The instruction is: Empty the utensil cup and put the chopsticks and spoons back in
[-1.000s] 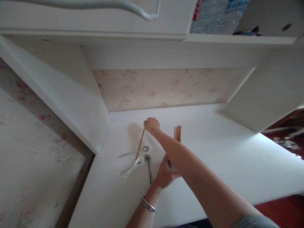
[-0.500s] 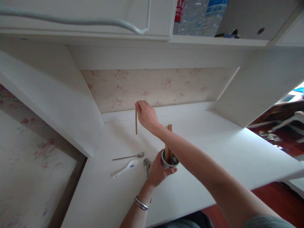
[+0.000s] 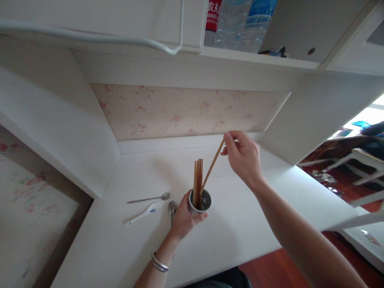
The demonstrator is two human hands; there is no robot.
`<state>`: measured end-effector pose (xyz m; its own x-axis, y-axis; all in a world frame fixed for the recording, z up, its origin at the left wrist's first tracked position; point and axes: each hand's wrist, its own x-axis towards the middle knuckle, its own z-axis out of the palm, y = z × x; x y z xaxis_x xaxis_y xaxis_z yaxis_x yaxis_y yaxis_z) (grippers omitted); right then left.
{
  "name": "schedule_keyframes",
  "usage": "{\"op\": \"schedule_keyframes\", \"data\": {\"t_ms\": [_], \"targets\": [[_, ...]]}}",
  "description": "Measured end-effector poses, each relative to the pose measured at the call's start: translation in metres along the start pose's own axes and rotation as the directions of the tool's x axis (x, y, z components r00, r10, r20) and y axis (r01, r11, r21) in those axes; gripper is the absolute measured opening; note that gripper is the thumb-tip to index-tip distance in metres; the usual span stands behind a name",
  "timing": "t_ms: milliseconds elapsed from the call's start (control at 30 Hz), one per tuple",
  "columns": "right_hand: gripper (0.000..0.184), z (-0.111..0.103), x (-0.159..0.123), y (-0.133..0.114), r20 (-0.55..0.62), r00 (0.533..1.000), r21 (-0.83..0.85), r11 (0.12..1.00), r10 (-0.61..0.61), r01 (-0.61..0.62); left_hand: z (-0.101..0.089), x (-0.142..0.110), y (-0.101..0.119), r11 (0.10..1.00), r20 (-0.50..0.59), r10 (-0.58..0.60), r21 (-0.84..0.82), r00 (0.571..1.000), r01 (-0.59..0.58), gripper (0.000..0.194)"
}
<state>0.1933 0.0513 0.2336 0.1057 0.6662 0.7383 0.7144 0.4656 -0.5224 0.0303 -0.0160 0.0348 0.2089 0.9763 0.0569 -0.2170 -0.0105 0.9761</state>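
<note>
My left hand (image 3: 186, 218) is wrapped around a round metal utensil holder (image 3: 208, 203) with holes in its bottom. Several wooden chopsticks (image 3: 197, 178) stand bunched at the holder's left side. Between thumb and fingers, my right hand (image 3: 241, 154) pinches the top of a single chopstick (image 3: 213, 164). That chopstick slants down to the left, its lower end at the holder's mouth beside the bunch. Left of my left hand lie a long-handled metal spoon (image 3: 150, 199), a white ceramic spoon (image 3: 145, 213) with a blue mark, and another metal spoon (image 3: 172, 208), partly hidden by the hand.
The white desktop (image 3: 249, 216) runs to the right. White side panels and a floral back wall (image 3: 180, 114) enclose it. Overhead, a shelf holds plastic bottles (image 3: 232, 24) next to a cabinet door with a long handle (image 3: 90, 37). A white chair (image 3: 366, 160) stands at the far right.
My right hand has swung from left of the holder to its right, carrying the chopstick, now tilted with its lower end at the holder's mouth. The whole view has shifted slightly.
</note>
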Motion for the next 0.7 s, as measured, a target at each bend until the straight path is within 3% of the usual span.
{"op": "schedule_keyframes", "data": {"t_ms": [133, 367, 533, 700], "targets": [[0.029, 0.001, -0.022, 0.022, 0.089, 0.996, -0.118, 0.993, 0.014, -0.004, 0.001, 0.001, 0.002, 0.998, 0.022, -0.014, -0.054, 1.000, 0.016, 0.073], [0.027, 0.031, -0.056, 0.038, 0.302, 0.953, -0.187, 0.982, 0.032, 0.026, 0.001, 0.001, 0.002, 0.999, 0.034, -0.016, -0.047, 0.999, 0.018, 0.073], [0.030, 0.046, -0.067, 0.043, 0.389, 0.919, -0.140, 0.990, 0.056, -0.001, -0.003, 0.002, 0.001, 1.000, 0.029, -0.014, -0.007, 0.999, 0.014, 0.077], [0.034, 0.052, -0.068, 0.043, 0.423, 0.903, -0.054, 0.997, 0.075, -0.057, -0.005, 0.003, 0.005, 0.997, 0.066, -0.018, -0.067, 0.998, 0.023, 0.073]]}}
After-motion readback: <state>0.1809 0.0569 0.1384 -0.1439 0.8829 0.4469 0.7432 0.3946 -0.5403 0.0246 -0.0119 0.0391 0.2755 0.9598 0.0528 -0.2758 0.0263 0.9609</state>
